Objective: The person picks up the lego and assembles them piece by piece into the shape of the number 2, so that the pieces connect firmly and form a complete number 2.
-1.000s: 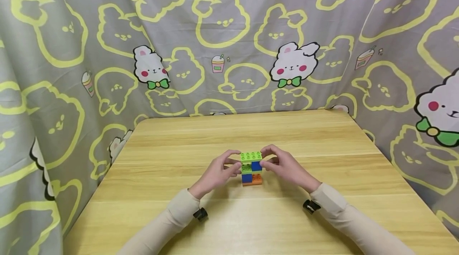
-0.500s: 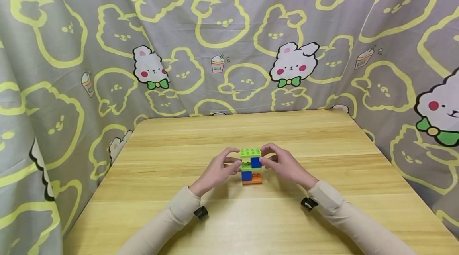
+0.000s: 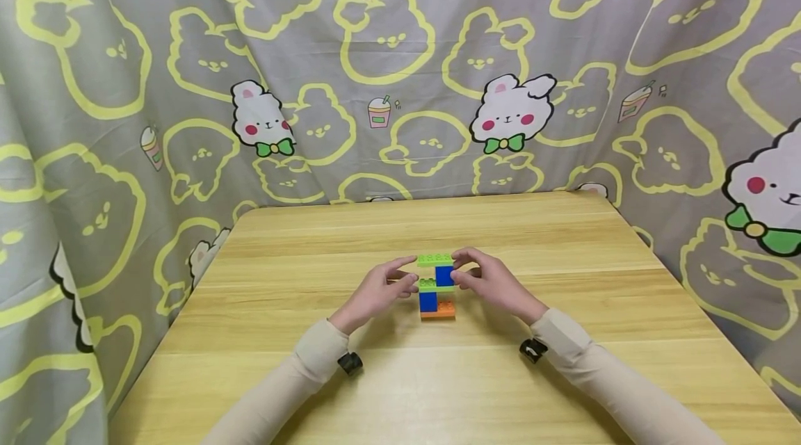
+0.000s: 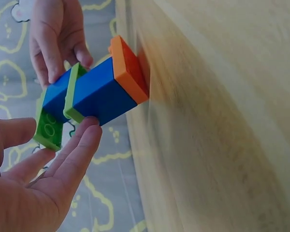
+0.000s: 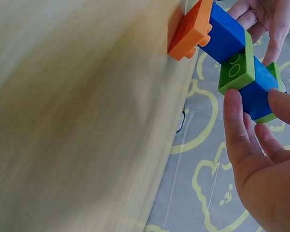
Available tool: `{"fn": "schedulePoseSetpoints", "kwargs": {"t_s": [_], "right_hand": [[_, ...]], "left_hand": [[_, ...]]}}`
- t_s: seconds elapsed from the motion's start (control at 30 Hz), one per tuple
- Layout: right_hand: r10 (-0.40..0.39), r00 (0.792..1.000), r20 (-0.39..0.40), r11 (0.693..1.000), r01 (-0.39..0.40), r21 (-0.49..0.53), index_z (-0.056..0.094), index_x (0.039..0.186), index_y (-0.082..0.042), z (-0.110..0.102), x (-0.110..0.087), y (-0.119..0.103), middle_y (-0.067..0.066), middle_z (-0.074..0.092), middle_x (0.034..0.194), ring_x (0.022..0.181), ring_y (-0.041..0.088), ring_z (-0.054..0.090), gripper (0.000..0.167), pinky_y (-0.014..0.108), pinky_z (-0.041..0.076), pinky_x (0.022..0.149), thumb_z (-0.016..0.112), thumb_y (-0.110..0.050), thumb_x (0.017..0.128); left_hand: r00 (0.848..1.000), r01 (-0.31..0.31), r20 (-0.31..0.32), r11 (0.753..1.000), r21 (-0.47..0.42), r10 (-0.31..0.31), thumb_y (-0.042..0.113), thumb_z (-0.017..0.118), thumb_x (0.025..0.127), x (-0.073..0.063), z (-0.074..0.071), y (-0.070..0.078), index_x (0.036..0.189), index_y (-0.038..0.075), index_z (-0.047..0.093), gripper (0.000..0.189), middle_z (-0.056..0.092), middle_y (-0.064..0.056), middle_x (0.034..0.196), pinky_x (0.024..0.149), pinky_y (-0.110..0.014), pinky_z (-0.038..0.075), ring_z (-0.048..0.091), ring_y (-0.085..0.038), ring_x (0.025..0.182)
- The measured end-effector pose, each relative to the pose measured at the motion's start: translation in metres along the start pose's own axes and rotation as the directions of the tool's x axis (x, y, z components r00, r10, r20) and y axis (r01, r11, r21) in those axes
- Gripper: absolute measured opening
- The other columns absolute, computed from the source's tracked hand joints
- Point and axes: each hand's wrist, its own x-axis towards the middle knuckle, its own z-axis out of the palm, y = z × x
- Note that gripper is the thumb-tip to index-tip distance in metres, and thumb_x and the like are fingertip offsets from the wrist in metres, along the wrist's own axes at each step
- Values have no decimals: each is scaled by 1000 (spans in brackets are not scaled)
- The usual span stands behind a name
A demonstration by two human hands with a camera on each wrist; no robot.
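Note:
A small toy brick tower stands between the two hands in the head view. An orange plate [image 3: 438, 311] forms its base. Above it come a blue brick [image 3: 428, 301] at left, a green plate [image 3: 428, 286], a second blue brick [image 3: 444, 276] at right and a top green plate [image 3: 434, 259]. My left hand [image 3: 379, 288] holds the tower's left side, with fingertips at the green plates in the left wrist view. From the right, my right hand [image 3: 494, 285] grips the upper blue brick and the plates around it. I cannot tell whether the base touches the table.
The tower is near the middle of a light wooden table [image 3: 300, 250]. Behind and beside the table hangs a grey curtain [image 3: 325, 174] with cartoon animals. Dark wrist cameras sit below both cuffs, the left camera [image 3: 350, 363] and the right camera [image 3: 533, 350].
The tower's top has shifted up in the head view, its base only slightly, and more of its front shows. Both hands have moved slightly with it, keeping hold.

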Motion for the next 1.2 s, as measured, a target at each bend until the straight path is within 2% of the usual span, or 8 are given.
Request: {"fn": "schedulePoseSetpoints", "kwargs": {"t_s": [0.17,0.37,0.5,0.7,0.93,1.2], "right_hand": [[-2,1000,-6,1000,2,15,53,137,1,1,5,2,21,62,124,96,36,73,37,47,60,86,62,-7,102],[39,999,-6,999,-39,16,53,138,1,1,10,3,19,63,125,94,32,74,38,43,61,85,61,-13,104],[56,998,-1,998,-56,13,54,137,0,1,13,3,19,63,125,95,33,74,36,43,61,85,61,-15,104],[65,998,3,998,-65,19,54,137,1,1,15,-1,22,64,124,96,37,73,36,47,61,86,60,-15,104],[81,997,2,997,-81,-5,55,136,0,3,22,6,20,65,123,93,29,74,36,41,62,84,61,-16,104],[93,996,12,995,-93,-24,53,139,2,4,26,6,20,65,123,92,29,74,40,40,62,83,61,-13,104]], "left_hand": [[1000,8,17,1000,-16,-8,22,62,104,4,-2,-2,156,9,42,57,66,-22,129,97,-47,56,69,-38,112],[999,33,29,999,-31,-32,14,70,98,9,-3,-4,156,10,42,65,67,-22,127,95,-48,57,70,-39,110],[999,29,23,1000,0,-29,11,72,96,12,-4,-4,155,9,43,67,67,-23,124,91,-47,59,72,-38,105],[998,59,-1,995,85,-59,13,75,93,17,-5,-3,154,14,46,67,70,-18,120,85,-41,61,75,-28,97],[997,79,-23,985,153,-76,15,78,90,21,-6,-2,153,12,48,70,72,-11,111,81,-33,59,74,-19,90],[995,101,-10,982,160,-100,13,78,90,29,-8,-6,152,10,48,70,74,-12,110,79,-33,60,75,-22,88]]}}
